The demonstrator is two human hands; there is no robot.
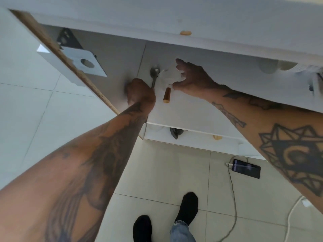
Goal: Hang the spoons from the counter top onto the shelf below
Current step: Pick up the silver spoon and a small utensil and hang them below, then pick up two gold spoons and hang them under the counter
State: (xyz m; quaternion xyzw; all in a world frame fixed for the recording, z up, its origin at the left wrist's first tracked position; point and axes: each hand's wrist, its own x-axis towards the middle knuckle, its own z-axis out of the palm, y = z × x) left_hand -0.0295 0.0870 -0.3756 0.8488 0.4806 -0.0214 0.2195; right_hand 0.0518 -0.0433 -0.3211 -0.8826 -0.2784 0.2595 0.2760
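Note:
I look steeply down the white cabinet front (192, 105) under the counter top (157, 13). My left hand (139, 92) is closed around the handle of a metal spoon (154, 74), whose bowl points up against the white panel. A brown wooden peg (167, 95) sticks out of the panel just right of that hand. My right hand (192, 77) is spread open beside the spoon, fingers touching a clear, blurred thing (168, 75) against the panel; what it is I cannot tell. A second wooden peg (185, 33) shows at the counter's edge.
An open white cabinet door (57, 55) with a hinge plate (87, 62) stands at the left. Below, a lower shelf edge (183, 128) holds a dark object (175, 132). A phone (246, 168) on a charging cable (233, 198) lies on the tiled floor near my feet (187, 206).

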